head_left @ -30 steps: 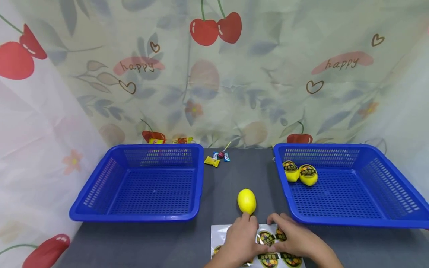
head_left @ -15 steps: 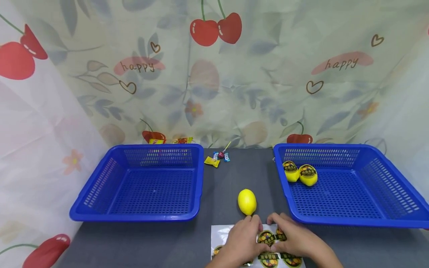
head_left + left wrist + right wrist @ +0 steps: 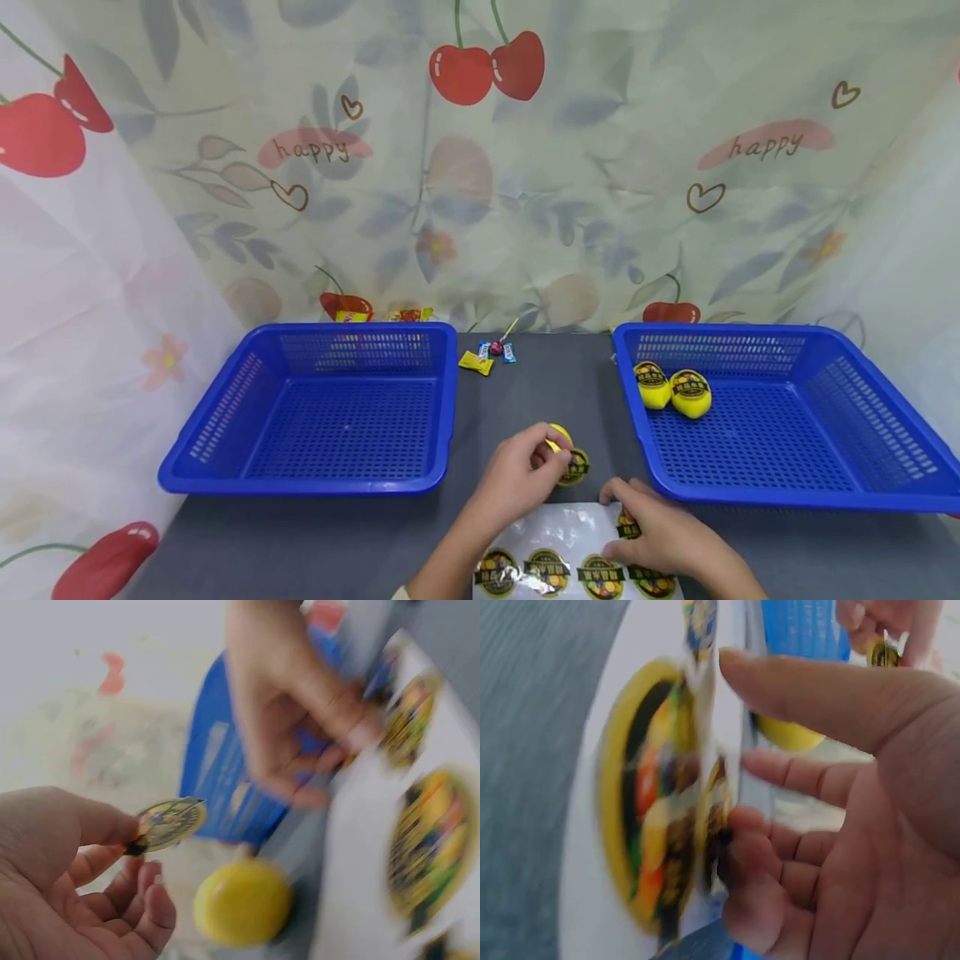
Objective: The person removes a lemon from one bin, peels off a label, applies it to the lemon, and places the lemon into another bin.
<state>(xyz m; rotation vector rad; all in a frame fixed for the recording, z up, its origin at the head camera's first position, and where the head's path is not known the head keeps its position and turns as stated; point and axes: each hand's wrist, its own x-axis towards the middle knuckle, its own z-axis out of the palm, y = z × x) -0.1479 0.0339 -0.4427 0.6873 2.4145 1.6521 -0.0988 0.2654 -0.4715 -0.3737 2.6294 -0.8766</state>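
One sticker [image 3: 575, 467] off the sheet — lifted over the lemon [image 3: 557, 435].
The left hand [image 3: 517, 477], which lay flat on the sticker sheet [image 3: 558, 537] half a second ago, now pinches the peeled round label just above the yellow fruit near the tabletop's front edge — so sticking it on looks like the step in hand. The right hand [image 3: 656, 533] presses the sheet flat, fingers bent but gripping nothing.

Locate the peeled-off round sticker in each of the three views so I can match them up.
Head: the sticker sits low centre, pinched by the left hand, right beside the lemon.
Left wrist: sticker left of centre, above the lemon.
Right wrist: sticker at top right, small and blurred.
Shared landmark: the yellow lemon.
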